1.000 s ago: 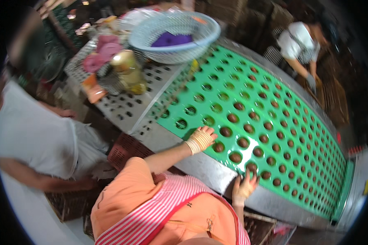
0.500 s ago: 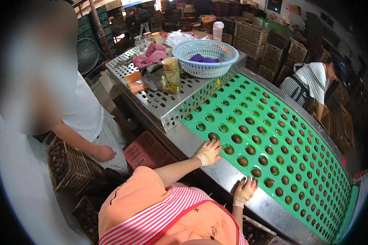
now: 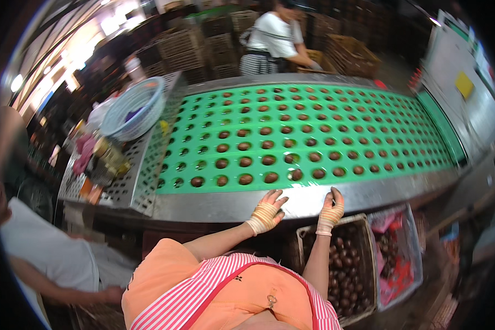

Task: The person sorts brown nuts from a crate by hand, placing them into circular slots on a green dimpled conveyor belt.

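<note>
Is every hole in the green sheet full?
Only partly: brown balls fill much of the green sheet, but the holes at its left end look empty.

Left forearm [image 3: 217,242]: slanting rightward
Left hand [image 3: 266,213]: opened — fingers apart
Right forearm [image 3: 317,261]: nearly straight ahead
Right hand [image 3: 330,212]: fingers close together — partly bent
</note>
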The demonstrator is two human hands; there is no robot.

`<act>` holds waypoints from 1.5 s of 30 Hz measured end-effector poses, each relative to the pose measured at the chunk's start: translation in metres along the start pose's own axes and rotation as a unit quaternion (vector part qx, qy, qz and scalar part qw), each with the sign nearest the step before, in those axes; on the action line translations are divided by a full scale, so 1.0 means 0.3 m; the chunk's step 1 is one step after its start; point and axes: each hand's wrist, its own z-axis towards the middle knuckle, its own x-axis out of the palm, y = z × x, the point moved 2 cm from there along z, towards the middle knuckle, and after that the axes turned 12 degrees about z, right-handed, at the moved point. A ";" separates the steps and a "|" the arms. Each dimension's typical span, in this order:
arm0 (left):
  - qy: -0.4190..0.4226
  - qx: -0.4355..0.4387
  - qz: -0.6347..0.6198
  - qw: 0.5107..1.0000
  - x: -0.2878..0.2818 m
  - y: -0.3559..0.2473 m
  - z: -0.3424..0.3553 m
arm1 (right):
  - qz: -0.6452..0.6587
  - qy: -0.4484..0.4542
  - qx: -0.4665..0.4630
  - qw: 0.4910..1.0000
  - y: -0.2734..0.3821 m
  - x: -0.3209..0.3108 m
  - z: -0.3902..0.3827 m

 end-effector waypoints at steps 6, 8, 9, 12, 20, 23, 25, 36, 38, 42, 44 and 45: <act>0.124 0.260 -0.122 0.950 0.076 -0.360 0.043 | -0.126 -0.095 0.067 0.985 0.062 -0.357 -0.364; 0.327 0.331 -0.031 0.885 0.108 -0.460 0.040 | -0.135 -0.054 0.097 0.985 0.126 -0.419 -0.522; 0.320 0.334 -0.088 0.882 0.112 -0.496 0.039 | -0.187 -0.042 0.094 0.977 0.089 -0.467 -0.575; 0.205 0.359 -0.138 0.900 0.219 -0.431 -0.054 | -0.271 -0.032 0.133 0.953 0.072 -0.593 -0.747; 0.337 0.331 -0.192 0.860 0.469 -0.723 0.122 | -0.486 -0.114 0.293 0.815 0.034 -0.982 -0.679; 0.405 0.334 -0.114 0.844 0.584 -0.821 0.156 | -0.547 0.028 0.318 0.774 -0.059 -0.970 -0.630; 0.418 0.332 -0.029 0.845 0.635 -0.877 0.172 | -0.535 0.074 0.366 0.757 -0.117 -0.966 -0.593; 0.506 0.383 0.040 0.772 0.726 -0.900 0.190 | -0.478 0.012 0.402 0.781 -0.262 -0.863 -0.435; 0.475 0.371 0.077 0.794 0.698 -0.901 0.157 | -0.415 0.000 0.442 0.795 -0.259 -0.857 -0.395; 0.499 0.348 0.030 0.794 0.709 -0.889 0.180 | -0.256 0.023 0.501 0.827 -0.316 -0.917 -0.309; 0.527 0.344 0.066 0.774 0.712 -0.873 0.171 | -0.259 0.066 0.527 0.807 -0.347 -0.894 -0.279; 0.548 0.333 0.098 0.761 0.657 -0.869 0.171 | -0.258 0.058 0.544 0.796 -0.347 -0.877 -0.264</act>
